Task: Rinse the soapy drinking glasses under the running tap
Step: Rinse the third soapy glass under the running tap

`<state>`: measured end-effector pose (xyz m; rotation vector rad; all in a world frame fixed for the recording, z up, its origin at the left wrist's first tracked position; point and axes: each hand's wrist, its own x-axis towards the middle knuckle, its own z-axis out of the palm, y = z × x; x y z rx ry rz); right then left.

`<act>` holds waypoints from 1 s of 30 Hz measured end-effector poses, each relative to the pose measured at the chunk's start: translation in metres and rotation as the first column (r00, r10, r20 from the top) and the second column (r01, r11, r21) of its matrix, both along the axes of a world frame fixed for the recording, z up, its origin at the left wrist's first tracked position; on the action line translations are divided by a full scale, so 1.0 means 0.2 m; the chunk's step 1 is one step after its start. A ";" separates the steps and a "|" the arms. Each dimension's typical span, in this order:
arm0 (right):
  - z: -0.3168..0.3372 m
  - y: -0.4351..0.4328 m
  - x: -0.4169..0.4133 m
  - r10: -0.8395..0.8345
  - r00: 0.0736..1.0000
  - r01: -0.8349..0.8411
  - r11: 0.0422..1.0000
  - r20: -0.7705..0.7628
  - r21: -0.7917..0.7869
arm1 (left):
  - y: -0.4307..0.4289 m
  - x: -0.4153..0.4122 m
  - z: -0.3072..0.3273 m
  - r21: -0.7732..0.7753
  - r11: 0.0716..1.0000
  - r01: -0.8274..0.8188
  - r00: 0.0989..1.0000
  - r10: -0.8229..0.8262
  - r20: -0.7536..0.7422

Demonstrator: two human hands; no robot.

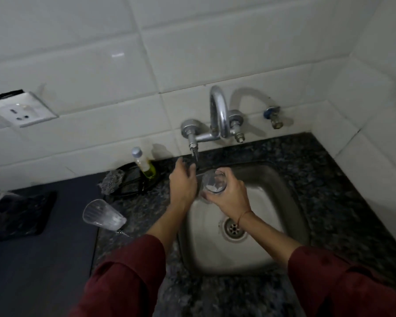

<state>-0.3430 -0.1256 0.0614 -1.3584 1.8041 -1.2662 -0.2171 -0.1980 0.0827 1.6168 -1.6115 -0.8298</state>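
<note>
**Drinking glass held over the sink, beside the tap**

My right hand [229, 199] grips a clear drinking glass [213, 184], fingers wrapped round its wall. I hold it over the back-left corner of the steel sink [286, 202], tilted toward the short tap [193, 148] so that water can enter. My left hand [183, 184] reaches beneath the spout, fingers loosely extended and holding nothing. I cannot tell whether water flows. A second glass [103, 215] lies on its side on the worktop [329, 179], left of the sink, probably awaiting rinsing.

Glass [213, 184] over sink [272, 248], tap [218, 110] behind it, second glass [103, 215] on counter [329, 179] to left
</note>
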 end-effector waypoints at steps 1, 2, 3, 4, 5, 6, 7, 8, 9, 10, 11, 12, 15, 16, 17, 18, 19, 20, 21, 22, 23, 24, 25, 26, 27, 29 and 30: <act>0.01 0.00 -0.02 0.005 1.000 -0.005 1.000 0.008 0.003 | -0.03 -0.04 0.02 -0.009 1.000 0.021 1.000 -0.021 -0.007; 0.02 0.00 -0.04 0.009 1.000 -0.009 1.000 0.019 0.010 | -0.06 -0.08 0.04 -0.013 0.999 0.035 0.999 -0.035 -0.012; 0.02 -0.01 -0.06 0.013 0.999 -0.013 1.000 0.029 0.020 | -0.08 -0.11 0.06 -0.014 0.999 0.037 0.999 -0.037 -0.015; 0.03 -0.01 -0.07 0.015 0.999 -0.016 0.999 0.033 0.029 | -0.10 -0.14 0.07 -0.020 0.999 0.025 1.000 -0.025 -0.015; 0.03 -0.01 -0.08 0.017 0.999 -0.018 0.999 0.029 0.036 | -0.12 -0.17 0.07 -0.023 1.000 0.003 1.000 -0.004 -0.011; 0.03 -0.02 -0.09 0.015 1.000 -0.016 0.999 0.023 0.039 | -0.14 -0.18 0.08 -0.025 0.999 -0.025 1.000 0.025 0.001; 0.03 -0.02 -0.09 0.009 1.000 -0.009 0.999 0.018 0.036 | -0.15 -0.20 0.09 -0.024 0.998 -0.058 0.998 0.059 0.023; 0.03 -0.02 -0.09 0.004 1.000 -0.004 0.999 0.013 0.035 | -0.16 -0.21 0.09 -0.026 0.996 -0.083 0.996 0.084 0.037; 0.04 -0.02 -0.09 0.004 1.000 -0.004 0.999 0.008 0.036 | -0.17 -0.21 0.09 -0.026 0.995 -0.097 0.994 0.098 0.042; 0.05 -0.02 -0.09 0.006 1.000 -0.006 0.999 0.003 0.042 | -0.18 -0.21 0.08 -0.027 0.995 -0.100 0.994 0.101 0.040; 0.05 -0.02 -0.10 0.007 1.000 -0.007 0.999 0.002 0.046 | -0.19 -0.20 0.07 -0.026 0.995 -0.098 0.994 0.099 0.035; 0.05 -0.03 -0.09 0.002 1.000 -0.003 0.999 0.004 0.048 | -0.19 -0.20 0.07 -0.025 0.995 -0.095 0.995 0.096 0.031; 0.07 -0.03 -0.09 -0.015 1.000 0.015 0.999 0.005 0.051 | -0.20 -0.19 0.07 -0.006 0.995 -0.103 0.995 0.103 -0.008; 0.07 -0.04 -0.09 -0.017 1.000 0.016 0.998 0.006 0.052 | -0.20 -0.18 0.07 -0.001 0.994 -0.110 0.994 0.110 -0.021; 0.07 -0.04 -0.08 -0.017 1.000 0.016 0.999 0.010 0.052 | -0.20 -0.18 0.08 0.004 0.993 -0.119 0.992 0.119 -0.035; 0.07 -0.04 -0.08 -0.017 1.000 0.017 0.998 0.012 0.054 | -0.20 -0.18 0.07 0.015 0.992 -0.129 0.990 0.129 -0.051; 0.07 -0.05 -0.09 -0.017 1.000 0.017 0.998 0.012 0.057 | -0.20 -0.17 0.07 0.028 0.990 -0.137 0.988 0.138 -0.072; 0.08 -0.05 -0.09 -0.016 1.000 0.015 0.998 0.009 0.059 | -0.21 -0.17 0.07 0.039 0.989 -0.145 0.985 0.148 -0.091; 0.08 -0.05 -0.09 -0.013 1.000 0.013 0.998 0.007 0.059 | -0.21 -0.17 0.07 0.045 0.987 -0.152 0.982 0.156 -0.105; 0.09 -0.06 -0.08 -0.014 1.000 0.013 0.998 0.002 0.056 | -0.21 -0.17 0.06 0.044 0.986 -0.158 0.981 0.162 -0.111; 0.09 -0.06 -0.08 -0.018 1.000 0.018 0.999 0.000 0.051 | -0.20 -0.16 0.06 0.040 0.987 -0.156 0.979 0.160 -0.123; 0.10 -0.06 -0.08 -0.024 1.000 0.024 0.999 -0.001 0.045 | -0.20 -0.16 0.05 0.037 0.989 -0.146 0.978 0.150 -0.143; 0.10 -0.07 -0.08 -0.026 1.000 0.025 0.999 0.004 0.041 | -0.18 -0.15 0.04 0.040 0.990 -0.135 0.974 0.140 -0.177; 0.11 -0.07 -0.08 -0.024 1.000 0.024 0.999 0.012 0.036 | -0.16 -0.14 0.02 0.053 0.991 -0.126 0.963 0.135 -0.232; 0.11 -0.07 -0.08 -0.021 1.000 0.021 0.999 0.021 0.034 | -0.14 -0.14 0.00 0.089 0.988 -0.125 0.942 0.146 -0.301; 0.11 -0.08 -0.08 -0.010 0.999 0.009 0.999 0.036 0.035 | -0.10 -0.12 -0.07 0.256 0.962 -0.097 0.884 0.201 -0.421; 0.11 -0.08 -0.09 -0.005 0.999 0.003 0.999 0.045 0.034 | -0.09 -0.12 -0.12 0.349 0.936 -0.050 0.860 0.218 -0.461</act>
